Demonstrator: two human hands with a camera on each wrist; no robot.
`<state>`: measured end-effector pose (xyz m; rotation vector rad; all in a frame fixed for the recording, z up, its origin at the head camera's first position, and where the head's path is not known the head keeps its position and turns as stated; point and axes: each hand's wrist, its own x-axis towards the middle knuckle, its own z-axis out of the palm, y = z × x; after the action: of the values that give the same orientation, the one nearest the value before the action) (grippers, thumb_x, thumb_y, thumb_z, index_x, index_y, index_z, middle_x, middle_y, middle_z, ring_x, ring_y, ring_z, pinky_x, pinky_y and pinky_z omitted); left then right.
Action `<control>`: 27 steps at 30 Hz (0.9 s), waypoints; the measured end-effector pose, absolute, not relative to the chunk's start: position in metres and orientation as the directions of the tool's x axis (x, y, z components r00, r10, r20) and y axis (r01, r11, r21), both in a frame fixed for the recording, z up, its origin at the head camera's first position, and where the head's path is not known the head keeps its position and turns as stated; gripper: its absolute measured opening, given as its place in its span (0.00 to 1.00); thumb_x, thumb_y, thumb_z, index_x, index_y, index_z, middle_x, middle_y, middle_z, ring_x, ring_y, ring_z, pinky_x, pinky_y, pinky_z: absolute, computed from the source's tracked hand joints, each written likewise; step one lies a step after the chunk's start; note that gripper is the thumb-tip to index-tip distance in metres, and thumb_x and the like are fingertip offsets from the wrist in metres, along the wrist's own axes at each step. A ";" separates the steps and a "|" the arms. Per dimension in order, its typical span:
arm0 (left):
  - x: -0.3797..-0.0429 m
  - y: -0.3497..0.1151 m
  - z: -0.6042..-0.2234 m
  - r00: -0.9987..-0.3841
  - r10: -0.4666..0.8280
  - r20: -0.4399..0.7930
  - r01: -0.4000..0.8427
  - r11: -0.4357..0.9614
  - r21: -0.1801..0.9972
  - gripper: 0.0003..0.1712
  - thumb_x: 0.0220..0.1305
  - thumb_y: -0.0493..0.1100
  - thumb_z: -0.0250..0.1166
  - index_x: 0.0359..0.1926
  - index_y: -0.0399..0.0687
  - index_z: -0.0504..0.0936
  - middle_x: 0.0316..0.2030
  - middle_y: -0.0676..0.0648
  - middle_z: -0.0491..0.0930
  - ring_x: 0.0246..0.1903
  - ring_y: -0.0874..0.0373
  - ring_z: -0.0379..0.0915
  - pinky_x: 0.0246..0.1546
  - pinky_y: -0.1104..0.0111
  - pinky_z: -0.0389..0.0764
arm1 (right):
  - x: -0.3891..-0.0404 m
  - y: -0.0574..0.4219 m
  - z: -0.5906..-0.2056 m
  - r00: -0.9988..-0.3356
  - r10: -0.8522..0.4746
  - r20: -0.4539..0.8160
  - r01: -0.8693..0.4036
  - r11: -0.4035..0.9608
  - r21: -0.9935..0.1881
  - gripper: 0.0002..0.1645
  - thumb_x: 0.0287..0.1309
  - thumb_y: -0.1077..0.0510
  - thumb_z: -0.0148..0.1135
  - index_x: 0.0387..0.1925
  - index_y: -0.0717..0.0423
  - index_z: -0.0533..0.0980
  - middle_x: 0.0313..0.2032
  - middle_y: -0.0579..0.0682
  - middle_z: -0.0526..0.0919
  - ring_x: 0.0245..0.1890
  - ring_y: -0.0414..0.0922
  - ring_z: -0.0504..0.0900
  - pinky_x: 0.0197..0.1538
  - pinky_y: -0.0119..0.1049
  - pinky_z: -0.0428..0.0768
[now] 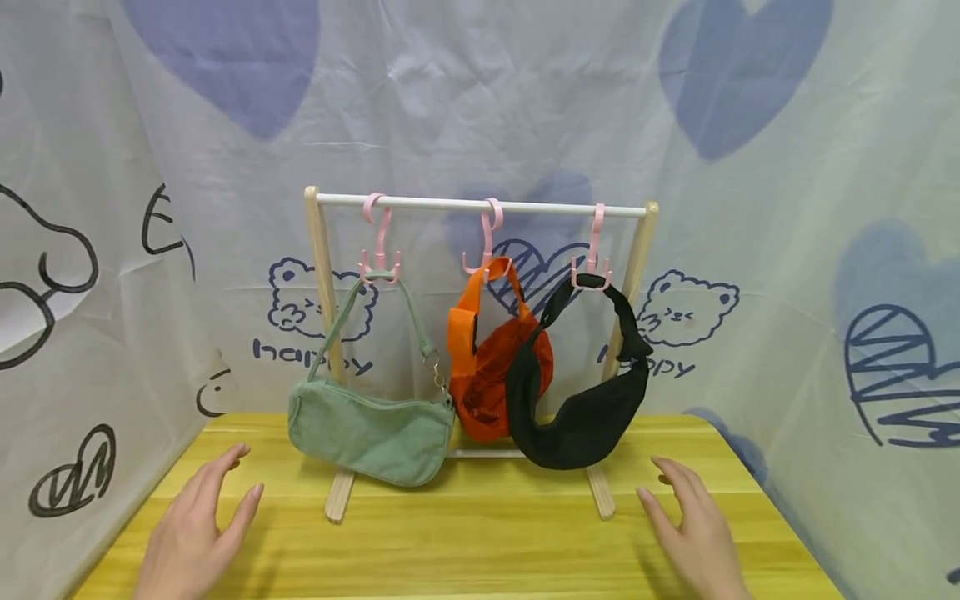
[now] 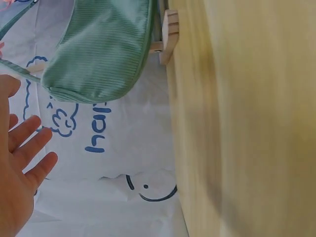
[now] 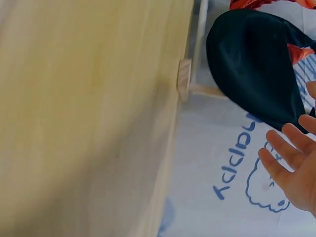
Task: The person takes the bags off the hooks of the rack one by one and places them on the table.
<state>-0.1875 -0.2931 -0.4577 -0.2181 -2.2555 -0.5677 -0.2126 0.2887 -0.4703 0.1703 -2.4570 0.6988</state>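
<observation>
A small rack (image 1: 555, 207) with wooden legs and a white bar carries three bags on pink hooks. At its left hangs a green corduroy shoulder bag (image 1: 375, 429), an orange bag (image 1: 487, 375) is in the middle, and a black bag (image 1: 585, 425) hangs at the right, partly covering the orange one. My left hand (image 1: 195, 525) is held over the table left of the green bag, fingers spread and holding nothing. On the other side, my right hand (image 1: 693, 529) hovers right of the black bag, also holding nothing. Neither hand touches a bag.
The yellow wood-grain table (image 1: 465, 542) lies under the rack. Rack feet (image 1: 340, 497) point forward on it. Behind and at both sides hangs a white cloth (image 1: 480, 108) printed with hearts and bears. Pink hooks (image 1: 487, 242) hang from the bar.
</observation>
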 end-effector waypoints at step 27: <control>-0.210 -0.265 -0.405 -0.526 0.025 0.850 0.485 0.830 0.276 0.36 0.66 0.36 0.68 0.74 0.43 0.70 0.61 0.38 0.79 0.58 0.37 0.75 0.65 0.88 0.54 | -0.232 0.218 -0.422 -0.587 0.009 0.810 -0.645 0.599 -0.474 0.29 0.62 0.71 0.69 0.65 0.57 0.78 0.60 0.53 0.81 0.52 0.46 0.82 0.55 0.17 0.75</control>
<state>-0.2105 -0.2647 -0.4047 -0.3740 -2.0585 -0.6113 -0.2323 0.2183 -0.4219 0.5037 -2.0046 1.0100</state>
